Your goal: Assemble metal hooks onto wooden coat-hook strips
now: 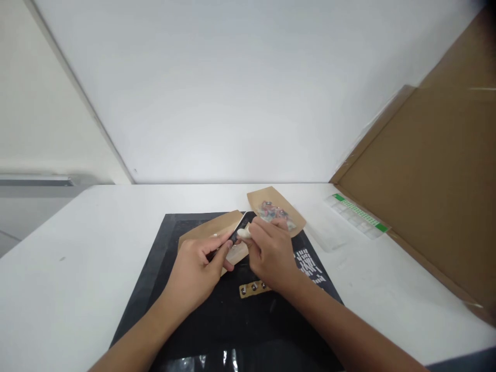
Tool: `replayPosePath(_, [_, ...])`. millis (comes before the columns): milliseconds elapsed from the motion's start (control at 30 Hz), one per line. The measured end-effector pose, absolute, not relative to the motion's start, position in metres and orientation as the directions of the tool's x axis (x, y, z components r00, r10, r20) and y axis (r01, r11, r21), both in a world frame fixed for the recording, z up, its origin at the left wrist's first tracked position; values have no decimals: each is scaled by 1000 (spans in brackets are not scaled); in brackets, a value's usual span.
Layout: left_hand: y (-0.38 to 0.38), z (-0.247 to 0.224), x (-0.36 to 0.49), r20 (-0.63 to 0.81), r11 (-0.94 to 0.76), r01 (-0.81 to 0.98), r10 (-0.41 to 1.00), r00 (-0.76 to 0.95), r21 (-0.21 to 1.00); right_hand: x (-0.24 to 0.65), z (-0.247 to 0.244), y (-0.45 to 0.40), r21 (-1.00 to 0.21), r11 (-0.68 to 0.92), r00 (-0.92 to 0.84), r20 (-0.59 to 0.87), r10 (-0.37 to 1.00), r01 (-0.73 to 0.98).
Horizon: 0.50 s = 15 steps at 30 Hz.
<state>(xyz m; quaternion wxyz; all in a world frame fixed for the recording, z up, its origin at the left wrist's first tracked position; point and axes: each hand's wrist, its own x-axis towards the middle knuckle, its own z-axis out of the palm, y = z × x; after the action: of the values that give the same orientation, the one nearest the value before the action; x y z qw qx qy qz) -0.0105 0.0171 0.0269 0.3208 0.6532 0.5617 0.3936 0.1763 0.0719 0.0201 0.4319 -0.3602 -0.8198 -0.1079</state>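
My left hand (197, 266) is closed round a narrow dark strip with a white edge (244, 223), tilted up to the right. Close against that strip, my right hand (273, 253) pinches a small whitish piece (244, 234); its kind is unclear. Below both hands lies a brown paper pouch (209, 227) with a clear window, partly covered by them. On the black mat (217, 323), a short tan strip (248, 293) carries small dark round parts, its right end hidden by my right hand. Behind that hand sits a second brown pouch (260, 199) showing small coloured pieces.
Many small white pieces (308, 263) lie on the mat's right side. A clear plastic case with a green label (360, 212) rests on the white table (70, 279). A large brown cardboard panel (434, 196) stands along the right, and a white wall (232, 93) rises behind.
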Motion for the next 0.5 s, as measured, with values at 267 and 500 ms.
replayPosePath(267, [17, 29, -9, 201, -198, 505, 978, 49, 840, 175, 19, 71, -139, 712, -350, 796, 494, 688])
replayPosePath(500, [15, 30, -5, 207, -203, 491, 977, 49, 847, 177, 23, 71, -141, 696, -339, 795, 504, 704])
